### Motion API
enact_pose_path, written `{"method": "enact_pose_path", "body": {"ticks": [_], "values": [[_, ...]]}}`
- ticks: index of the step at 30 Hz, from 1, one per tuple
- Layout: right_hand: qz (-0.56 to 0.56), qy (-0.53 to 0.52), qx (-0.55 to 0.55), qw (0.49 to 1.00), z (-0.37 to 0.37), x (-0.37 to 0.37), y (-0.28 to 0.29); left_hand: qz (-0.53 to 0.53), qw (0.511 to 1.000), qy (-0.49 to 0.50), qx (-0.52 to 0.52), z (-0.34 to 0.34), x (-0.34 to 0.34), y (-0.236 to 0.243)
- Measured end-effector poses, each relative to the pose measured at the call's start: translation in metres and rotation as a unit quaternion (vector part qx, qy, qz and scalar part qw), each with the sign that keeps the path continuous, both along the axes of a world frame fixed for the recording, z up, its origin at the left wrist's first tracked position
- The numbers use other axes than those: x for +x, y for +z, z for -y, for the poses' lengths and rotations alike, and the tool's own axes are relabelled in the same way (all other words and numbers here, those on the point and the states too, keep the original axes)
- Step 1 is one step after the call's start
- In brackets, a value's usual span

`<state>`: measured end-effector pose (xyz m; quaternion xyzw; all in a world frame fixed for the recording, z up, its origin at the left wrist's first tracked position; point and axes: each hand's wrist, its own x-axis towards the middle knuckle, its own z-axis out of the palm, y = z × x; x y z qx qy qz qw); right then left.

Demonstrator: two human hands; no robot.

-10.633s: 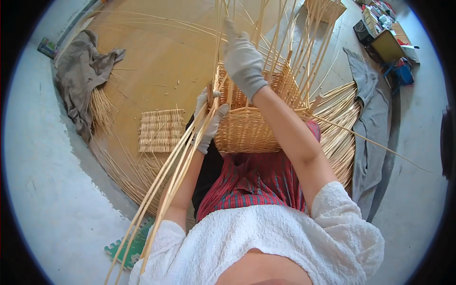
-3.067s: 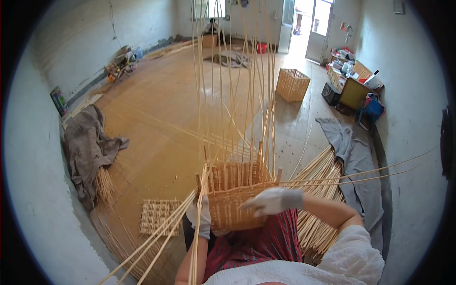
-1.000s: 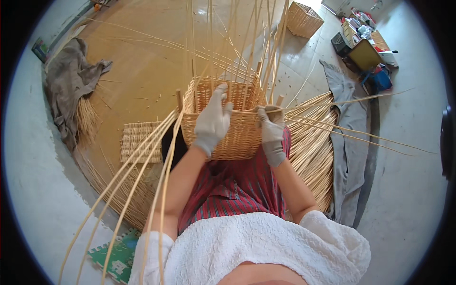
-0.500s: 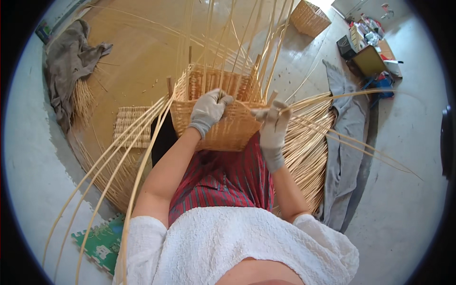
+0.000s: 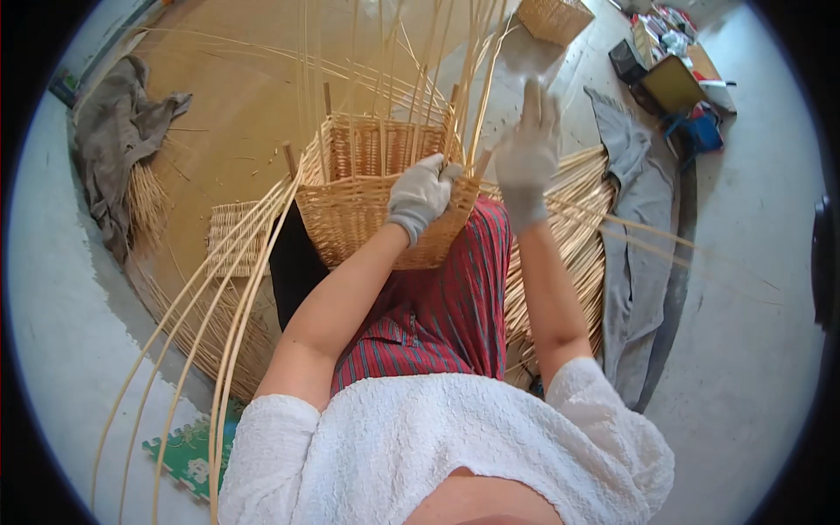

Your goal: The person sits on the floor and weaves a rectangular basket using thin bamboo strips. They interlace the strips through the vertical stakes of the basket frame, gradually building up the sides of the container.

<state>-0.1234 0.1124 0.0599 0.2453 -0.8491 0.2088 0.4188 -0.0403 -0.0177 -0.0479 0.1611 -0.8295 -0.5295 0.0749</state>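
Note:
A half-woven wicker basket [image 5: 350, 223] rests on my lap, with long pale strands rising from its far side and others fanning out left and right. Short wooden stakes stand at its corners. My left hand [image 5: 422, 194], in a grey-white work glove, is closed on the front rim near the right corner, thumb and fingers pinching the weave there. Just right of the basket, my gloved right hand [image 5: 528, 157] is raised apart from the rim. Its fingers stretch upward, somewhat blurred, and nothing shows in them.
A thick bundle of wicker rods [image 5: 560, 254] lies to my right beside a grey cloth [image 5: 643, 236]. Left are a woven panel [image 5: 234, 236], another cloth [image 5: 122, 131] and a green foam mat [image 5: 188, 455]. Another basket [image 5: 556, 19] and assorted clutter [image 5: 669, 74] stand far right.
My left hand has slid right along the rim. My right hand has left the basket's right corner and risen up and away, fingers straightening. The view has shifted slightly.

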Motion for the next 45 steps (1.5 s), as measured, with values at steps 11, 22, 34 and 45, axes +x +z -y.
{"method": "enact_pose_path", "body": {"ticks": [11, 22, 34, 45], "values": [[0.139, 0.144, -0.213, 0.956, -0.016, 0.073, -0.063, -0.274, 0.871, 0.282, 0.295, 0.107, 0.166, -0.037], [0.234, 0.687, 0.199, 0.658, 0.117, 0.243, -0.011, -0.22, 0.973, 0.07, 0.014, 0.15, 0.243, 0.007], [0.498, 0.524, -0.435, 0.536, 0.051, 0.062, -0.113, -0.32, 0.897, 0.229, 0.201, 0.128, 0.214, -0.005], [0.337, 0.251, -0.257, 0.87, 0.041, 0.083, -0.09, -0.141, 0.977, 0.002, 0.162, 0.181, 0.116, -0.005]]}}
